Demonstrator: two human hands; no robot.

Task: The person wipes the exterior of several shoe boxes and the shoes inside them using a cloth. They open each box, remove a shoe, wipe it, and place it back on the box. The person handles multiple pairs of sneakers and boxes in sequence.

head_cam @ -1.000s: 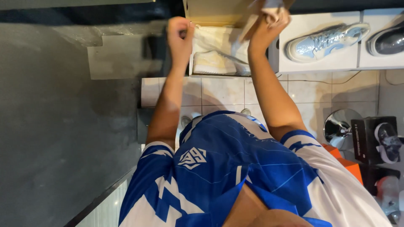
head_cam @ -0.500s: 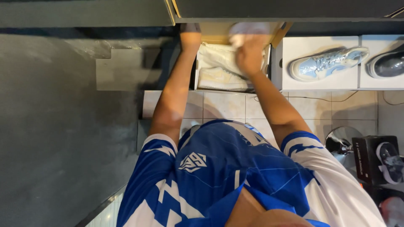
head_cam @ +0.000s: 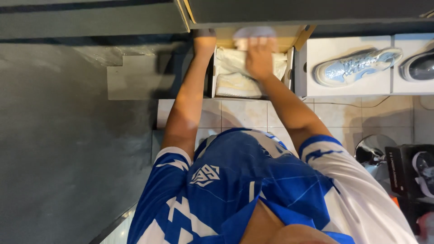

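Right hand: right hand (head_cam: 259, 58) lies palm-down, fingers together and flat, on the cream low-top shoe (head_cam: 238, 84); it presses, and does not grip.
Left hand: left hand (head_cam: 204, 43) is closed over the left wall of the open tan cardboard shoebox (head_cam: 299, 37).
Shoe position: inside the shoebox, on pale wrapping paper (head_cam: 276, 68).
Shoe axis: long axis seems to run left-right across the box; toe direction cannot be told.
Arm pose: both forearms extended forward, roughly parallel, over the white floor tiles (head_cam: 239, 113).
Surroundings: a light blue sneaker (head_cam: 357, 66) on a white box lid (head_cam: 316, 81), just right of the shoebox.
Hidden: the dark shelf edge (head_cam: 307, 13) cuts off the box's far end; left fingertips out of sight.
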